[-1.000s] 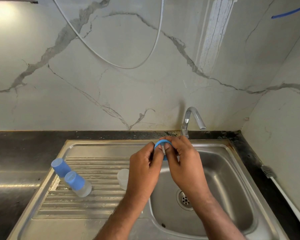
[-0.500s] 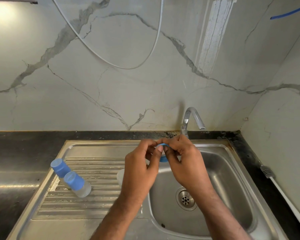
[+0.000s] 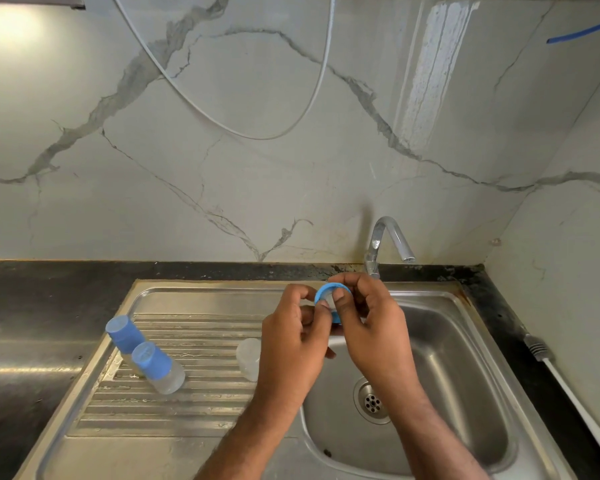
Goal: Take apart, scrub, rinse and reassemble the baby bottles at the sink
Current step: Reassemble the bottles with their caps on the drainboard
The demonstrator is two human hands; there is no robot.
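Over the left edge of the basin I hold a blue screw ring [image 3: 328,293] with a pale nipple partly visible inside it. My right hand [image 3: 371,323] grips the ring from the right, thumb across its front. My left hand [image 3: 293,336] pinches at the ring's lower left with thumb and forefinger. Two baby bottles with blue caps [image 3: 123,336] [image 3: 156,367] stand on the ribbed drainboard at the left. A clear open bottle body [image 3: 248,358] sits on the drainboard, partly hidden behind my left hand.
The steel sink [image 3: 465,375] has a drain [image 3: 372,401] at its bottom, and a chrome tap [image 3: 387,242] rises behind, with no water running. A white-handled brush [image 3: 568,389] lies on the black counter at the right. A marble wall stands behind and to the right.
Both hands stayed at the same spot over the basin edge. The blue ring has turned between my fingers, so more of its rim shows now, and my left fingers have shifted lower on it.
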